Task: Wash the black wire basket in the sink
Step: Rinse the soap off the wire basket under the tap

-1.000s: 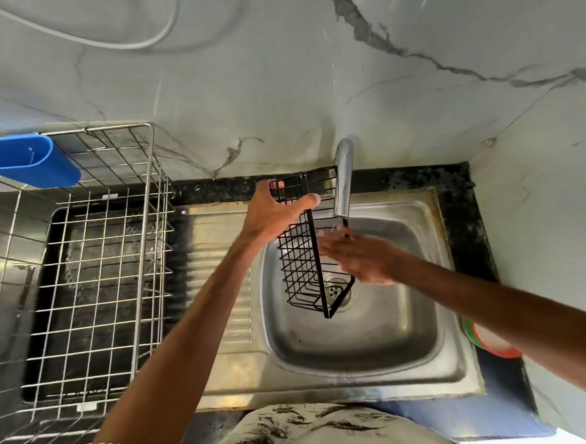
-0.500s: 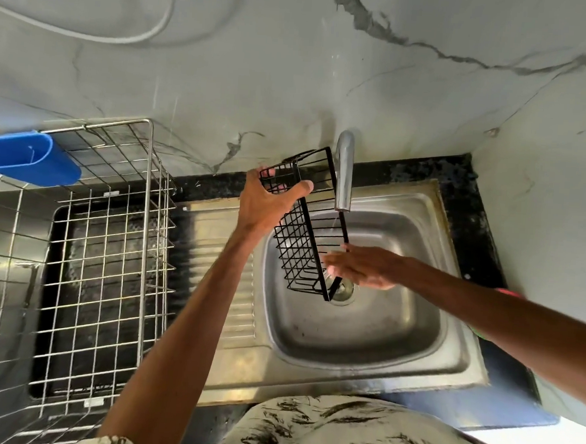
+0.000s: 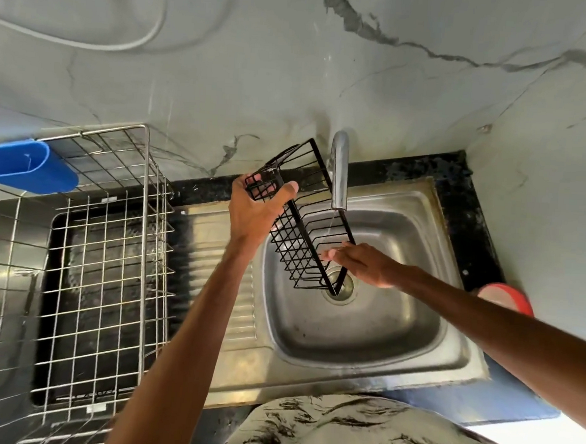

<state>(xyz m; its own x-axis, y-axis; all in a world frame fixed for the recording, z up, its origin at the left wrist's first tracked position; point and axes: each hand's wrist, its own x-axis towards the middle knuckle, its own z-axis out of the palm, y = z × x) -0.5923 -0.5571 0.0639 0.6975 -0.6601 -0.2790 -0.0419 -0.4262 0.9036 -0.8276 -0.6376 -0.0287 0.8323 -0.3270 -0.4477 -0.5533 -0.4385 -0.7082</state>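
dish rack (image 3: 103, 279) — cut off left | red-rimmed item (image 3: 517, 297) — half behind right forearm (image 3: 484, 322)

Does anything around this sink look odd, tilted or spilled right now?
Nothing looks spilled or broken. The black wire basket is steeply tilted over the sink, upper end gripped by the left hand, lower corner over the drain, the right hand flat against it under a thin stream from the faucet. That fits washing.

Home kitchen (steel sink (image 3: 461, 364), tap (image 3: 339, 169)).
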